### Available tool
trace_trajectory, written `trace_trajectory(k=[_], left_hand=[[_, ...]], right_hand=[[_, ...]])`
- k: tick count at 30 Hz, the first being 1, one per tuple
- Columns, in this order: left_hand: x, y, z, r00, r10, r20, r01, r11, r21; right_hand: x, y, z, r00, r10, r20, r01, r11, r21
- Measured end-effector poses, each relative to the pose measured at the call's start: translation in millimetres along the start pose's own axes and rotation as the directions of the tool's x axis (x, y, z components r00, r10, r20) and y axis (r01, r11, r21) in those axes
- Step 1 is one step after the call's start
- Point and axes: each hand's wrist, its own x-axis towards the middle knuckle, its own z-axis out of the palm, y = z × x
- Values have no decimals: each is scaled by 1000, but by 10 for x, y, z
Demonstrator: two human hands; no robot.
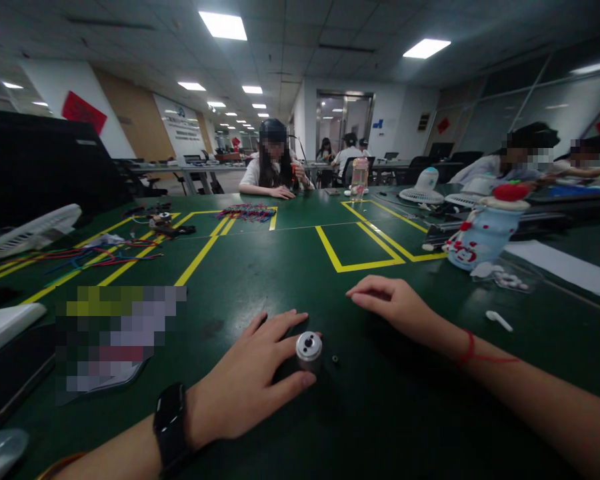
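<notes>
A short silver metal cylinder (pixel 309 350), with dark holes in its top face, stands upright on the green table. My left hand (pixel 253 373) lies low beside it, index finger behind and thumb in front, loosely gripping it; the other fingers are stretched out. Just right of the cylinder lies a tiny nut-like ring (pixel 335 359). Farther right, my right hand (pixel 395 303) rests near the table surface, thumb and index tips close together and the other fingers curled. Whatever may be between those tips is hidden or too small to see.
Coloured wires (pixel 105 257) and a wire bundle (pixel 247 213) lie at the left and back. A blurred packet (pixel 115 340) is left. On the right are a blue bottle (pixel 487 233), a white earbud (pixel 499 321) and small fans (pixel 423 190). A person (pixel 274 163) sits opposite.
</notes>
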Motion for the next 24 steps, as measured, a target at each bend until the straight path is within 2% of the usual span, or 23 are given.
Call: trace_trajectory(k=[2, 4, 7, 8, 10, 11, 12, 14, 15, 18, 21, 23, 24], left_hand=[[9, -1, 21, 1000, 0, 0, 0, 1000, -6], [24, 5, 51, 1000, -1, 2, 1, 1000, -11], [46, 19, 79, 1000, 0, 2, 0, 1000, -10], [49, 23, 81, 1000, 2, 2, -2, 1000, -8], [51, 29, 80, 1000, 4, -1, -4, 1000, -5], [49, 31, 79, 1000, 6, -2, -6, 1000, -2], [46, 33, 79, 1000, 9, -2, -9, 1000, 2], [36, 40, 81, 1000, 16, -6, -15, 1000, 10], [30, 45, 80, 1000, 17, -6, -17, 1000, 11], [10, 68, 60, 1000, 13, -5, -13, 1000, 8], [3, 92, 28, 1000, 15, -16, -15, 1000, 13], [6, 104, 25, 999, 23, -29, -22, 1000, 20], [9, 107, 32, 999, 29, -36, -28, 999, 21]], right_hand=[[95, 195, -124, 985, 113, -131, -116, 993, -17], [157, 370, -223, 963, 171, -209, -186, 981, -54], [144, 413, -251, 963, 164, -216, -185, 979, -82], [110, 355, -220, 974, 142, -174, -160, 983, -91], [9, 171, -108, 998, 57, -13, -58, 992, -115], [-50, 69, -38, 990, -35, 139, 53, 990, -129], [-108, -24, 34, 963, -117, 242, 154, 978, -138], [-201, -156, 158, 913, -222, 343, 294, 940, -174], [-230, -193, 202, 902, -246, 356, 327, 926, -190], [-244, -262, 260, 918, -270, 290, 323, 934, -151], [-205, -381, 285, 952, -296, 85, 299, 954, -32], [-189, -487, 326, 946, -324, 6, 324, 946, 3], [-188, -534, 353, 940, -342, 8, 342, 940, 0]])
